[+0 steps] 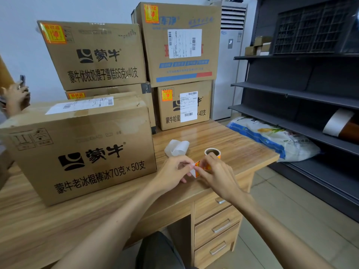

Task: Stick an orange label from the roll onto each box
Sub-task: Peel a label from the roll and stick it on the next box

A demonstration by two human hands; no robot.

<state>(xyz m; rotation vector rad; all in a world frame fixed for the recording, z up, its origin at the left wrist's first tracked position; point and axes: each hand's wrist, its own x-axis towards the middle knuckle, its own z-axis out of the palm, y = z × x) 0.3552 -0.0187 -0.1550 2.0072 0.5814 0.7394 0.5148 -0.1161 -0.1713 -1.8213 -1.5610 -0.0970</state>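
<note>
We note brown cardboard boxes (77,152) printed in black, labels (54,33) in orange with red marks, a white backing strip (177,147), a pale wood-grain desk (223,136), dark grey shelves (291,94), and a white-and-blue sack (272,136).

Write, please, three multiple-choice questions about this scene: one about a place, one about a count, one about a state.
1. Where does the roll stand?
A. on the desk, right of the front box
B. on a box
C. on a shelf

2. How many boxes carry a stuck orange label?
A. one
B. four
C. seven

3. What are the left hand and right hand doing?
A. lying flat
B. pinching a strip of labels
C. lifting a box

Answers:
1 A: it stands on bare wood by the hands.
2 B: each of the four stacked boxes shows one; the front box shows none.
3 B: both pinch the strip at the roll.
</note>
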